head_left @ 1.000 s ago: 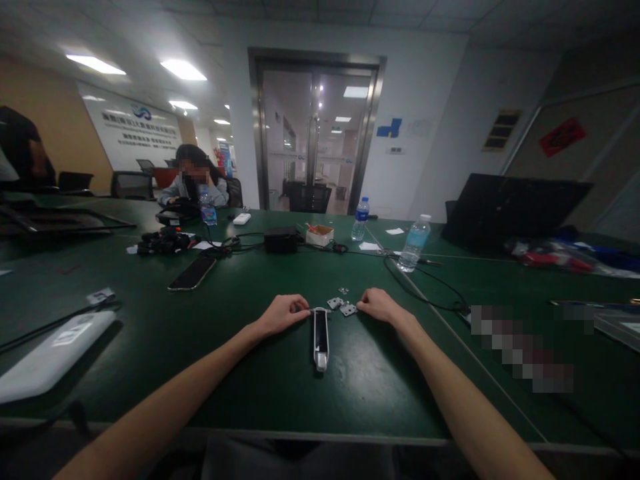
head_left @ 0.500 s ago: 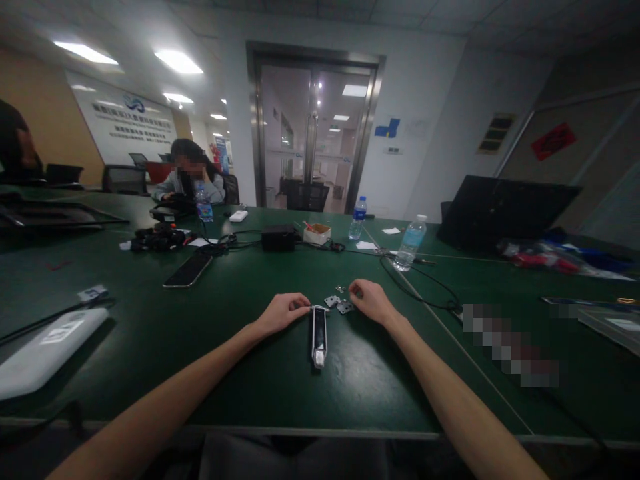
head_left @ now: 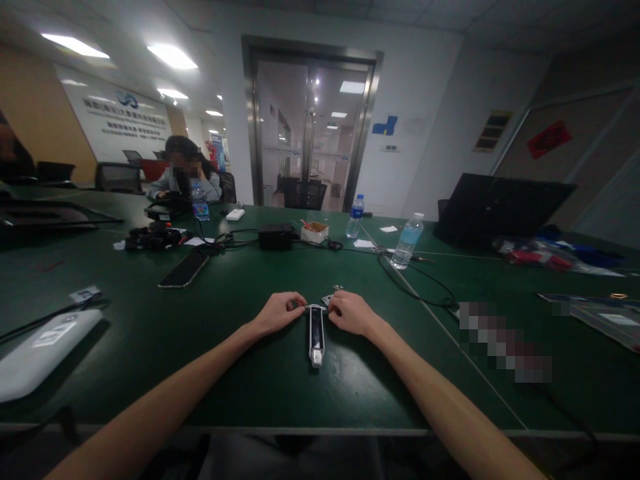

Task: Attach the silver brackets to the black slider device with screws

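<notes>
On the green table in front of me lies a slim black-and-silver device [head_left: 316, 333], its long body pointing towards me and a thin crosspiece at its far end. My left hand [head_left: 280, 313] is closed, thumb and forefinger pinching the crosspiece's left end. At its right end, my right hand [head_left: 354, 313] is closed with curled fingertips against the crosspiece. A grey metal plate [head_left: 327, 300] shows just beyond the right fingers, partly covered by them. Several tiny metal pieces [head_left: 338, 288] lie behind it, too small to name.
A phone [head_left: 184, 270], a black box [head_left: 276, 236] with cables and a small open box [head_left: 315, 232] lie farther back. Two water bottles, the nearer one [head_left: 407, 241] beside a cable, stand right of centre. A white power bank-like block [head_left: 53, 353] lies left. Another person [head_left: 185, 177] sits across the table.
My right hand has moved left from the metal plates to the device's right end, now covering part of the plates. My left hand stays at the left end. The view has shifted slightly.
</notes>
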Available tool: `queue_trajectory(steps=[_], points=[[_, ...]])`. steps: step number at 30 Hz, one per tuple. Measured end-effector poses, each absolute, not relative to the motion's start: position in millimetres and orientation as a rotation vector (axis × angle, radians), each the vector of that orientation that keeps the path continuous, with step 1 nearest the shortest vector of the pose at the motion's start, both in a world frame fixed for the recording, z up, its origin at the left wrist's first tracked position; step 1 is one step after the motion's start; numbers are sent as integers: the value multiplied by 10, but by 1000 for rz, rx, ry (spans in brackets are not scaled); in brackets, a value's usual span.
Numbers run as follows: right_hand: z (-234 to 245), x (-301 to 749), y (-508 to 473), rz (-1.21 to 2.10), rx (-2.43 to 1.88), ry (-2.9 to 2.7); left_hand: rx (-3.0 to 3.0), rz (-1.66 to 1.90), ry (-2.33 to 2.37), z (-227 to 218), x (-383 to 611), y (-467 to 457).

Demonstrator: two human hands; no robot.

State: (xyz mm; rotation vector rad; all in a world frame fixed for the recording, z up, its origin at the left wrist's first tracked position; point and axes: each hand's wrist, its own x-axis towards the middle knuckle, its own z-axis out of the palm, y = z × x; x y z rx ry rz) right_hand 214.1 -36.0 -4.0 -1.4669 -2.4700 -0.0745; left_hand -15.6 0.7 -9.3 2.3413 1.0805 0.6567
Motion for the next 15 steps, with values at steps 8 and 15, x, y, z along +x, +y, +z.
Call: queue_trajectory(steps=[8,15], points=[[-94,2118,-368,-88,-1449,-2464,2305,614,1099,-32,-150,-30],[-142,2115,-353,-108,-1373,-2394,2313,636,1036,-76,-160,-25]])
